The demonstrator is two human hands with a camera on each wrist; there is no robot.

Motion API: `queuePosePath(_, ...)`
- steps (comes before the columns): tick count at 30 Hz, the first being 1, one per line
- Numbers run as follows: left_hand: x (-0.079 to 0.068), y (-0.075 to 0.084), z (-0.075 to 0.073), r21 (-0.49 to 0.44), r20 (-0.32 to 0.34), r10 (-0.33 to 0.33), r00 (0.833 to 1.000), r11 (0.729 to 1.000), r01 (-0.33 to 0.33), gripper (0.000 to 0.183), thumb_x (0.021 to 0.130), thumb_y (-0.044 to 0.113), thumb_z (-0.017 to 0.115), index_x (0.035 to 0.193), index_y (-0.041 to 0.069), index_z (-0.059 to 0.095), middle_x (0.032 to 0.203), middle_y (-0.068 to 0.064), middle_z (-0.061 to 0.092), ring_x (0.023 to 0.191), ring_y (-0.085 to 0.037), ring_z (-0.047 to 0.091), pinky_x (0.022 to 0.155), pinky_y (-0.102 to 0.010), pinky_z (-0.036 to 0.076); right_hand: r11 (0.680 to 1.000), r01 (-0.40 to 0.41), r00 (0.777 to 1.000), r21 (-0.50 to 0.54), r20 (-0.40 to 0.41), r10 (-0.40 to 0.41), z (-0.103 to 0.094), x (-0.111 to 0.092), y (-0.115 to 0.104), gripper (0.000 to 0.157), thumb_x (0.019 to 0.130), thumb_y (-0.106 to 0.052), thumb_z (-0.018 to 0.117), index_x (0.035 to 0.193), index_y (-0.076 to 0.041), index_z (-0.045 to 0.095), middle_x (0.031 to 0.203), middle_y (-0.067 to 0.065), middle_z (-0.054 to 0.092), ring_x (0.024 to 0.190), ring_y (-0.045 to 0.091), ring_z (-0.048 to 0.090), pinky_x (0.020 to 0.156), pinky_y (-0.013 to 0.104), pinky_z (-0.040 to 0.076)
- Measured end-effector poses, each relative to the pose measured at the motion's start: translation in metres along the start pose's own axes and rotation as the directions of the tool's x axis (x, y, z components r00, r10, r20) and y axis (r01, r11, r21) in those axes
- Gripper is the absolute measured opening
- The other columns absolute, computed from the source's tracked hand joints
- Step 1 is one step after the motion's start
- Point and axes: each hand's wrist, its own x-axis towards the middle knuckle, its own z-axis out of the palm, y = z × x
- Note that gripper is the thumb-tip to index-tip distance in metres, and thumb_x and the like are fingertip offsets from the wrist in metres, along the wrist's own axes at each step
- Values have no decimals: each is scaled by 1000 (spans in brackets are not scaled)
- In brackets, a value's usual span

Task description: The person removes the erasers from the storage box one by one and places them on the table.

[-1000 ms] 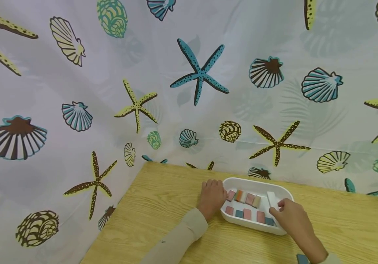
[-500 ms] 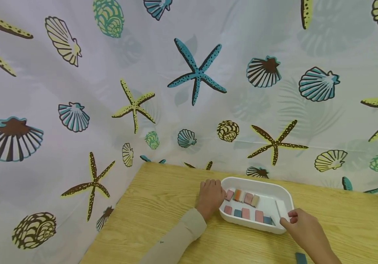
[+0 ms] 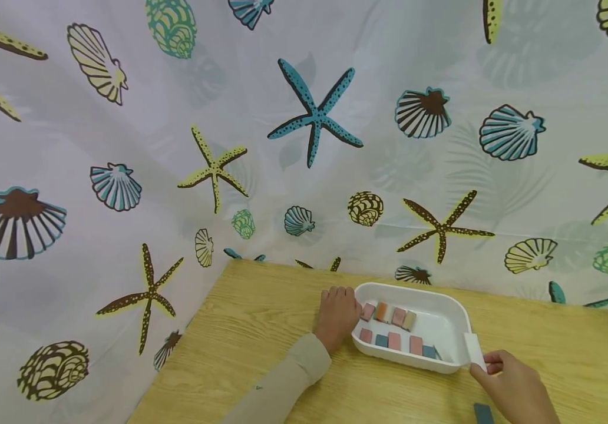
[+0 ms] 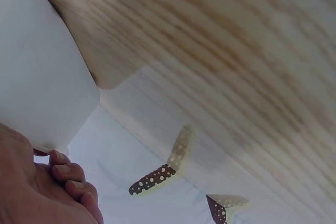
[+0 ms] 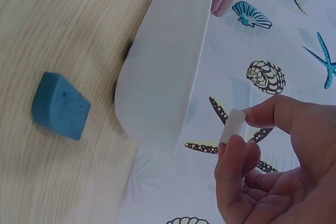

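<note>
My left hand (image 3: pixel 338 318) grips the left end of a white oval tray (image 3: pixel 444 368), its fingers at the rim. In the left wrist view the curled fingers (image 4: pixel 68 174) sit against the tray's edge. Beyond the tray's right end, my right hand (image 3: pixel 513 380) pinches a long white block (image 3: pixel 475 351) between thumb and fingers. The right wrist view shows this white block (image 5: pixel 233 124) end-on, raised off the table. Inside the tray lie two rows of small blocks, among them a pink block (image 3: pixel 394 341), an orange and white block (image 3: pixel 382 312) and a tan block (image 3: pixel 409 321).
A blue block (image 5: pixel 60 106) with a slanted end lies on the wooden table (image 3: pixel 261 306), nearer me than the tray. A hanging curtain (image 3: pixel 367 118) printed with shells and starfish stands behind and to the left of the table.
My right hand has lifted the white block out of the tray's right end and carried it right, past the rim. The left hand keeps its hold on the tray.
</note>
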Motion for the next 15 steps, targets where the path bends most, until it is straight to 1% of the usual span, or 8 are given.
queuePosePath(8,1,-1,-2,16,-41,10,999,1000,-9,23,94,31,44,83,13,51,76,0,48,73,-17,43,66,-33,29,1000,-19,1000,12,7,19,-1,-4,22,59,80,-47,63,102,8,56,80,4,61,71,20,56,63,38,44)
queuePosePath(11,0,-1,-3,7,-36,8,999,1000,-8,23,94,31,44,83,13,51,76,0,48,74,-17,43,66,-33,29,998,-49,999,26,12,49,2,-6,31,60,80,-47,65,100,9,56,78,4,60,70,19,55,60,35,43)
queuePosePath(15,1,-1,-3,-9,-19,1,1000,1000,-1,23,94,32,44,84,13,51,76,0,47,75,-17,43,67,-33,29,997,-74,997,12,14,74,6,-7,43,58,79,-45,65,97,10,56,76,5,59,68,18,55,59,32,43)
